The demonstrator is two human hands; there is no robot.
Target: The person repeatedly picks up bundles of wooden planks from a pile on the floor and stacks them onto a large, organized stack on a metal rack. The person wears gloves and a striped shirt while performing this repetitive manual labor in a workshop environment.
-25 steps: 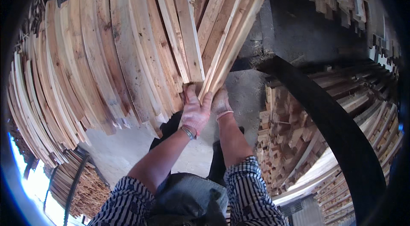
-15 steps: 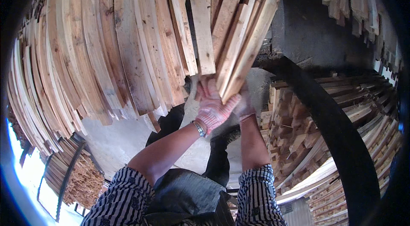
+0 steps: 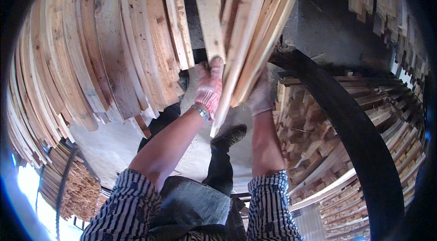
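Note:
Both my hands wear pale gloves with a reddish tint. My left hand (image 3: 209,88) is at the near end of a long wooden plank (image 3: 208,17), its fingers closed round that end. My right hand (image 3: 261,94), blurred, grips the right side of several narrow wooden planks (image 3: 260,54) that slant away from me. Its fingertips are hidden by the wood. One light plank (image 3: 223,113) in this bunch sticks out nearer to me than the others, passing just right of my left wrist.
A broad row of upright planks (image 3: 109,36) fills the left. Stacked timber (image 3: 314,136) lies at the right behind a curved black bar (image 3: 350,109). More planks hang at the upper right (image 3: 387,8). My shoe (image 3: 232,134) stands on the grey floor (image 3: 191,150).
My left hand has moved left and away from the right-hand bunch to the plank end beside it. One light plank now juts closer to me. The view has shifted slightly.

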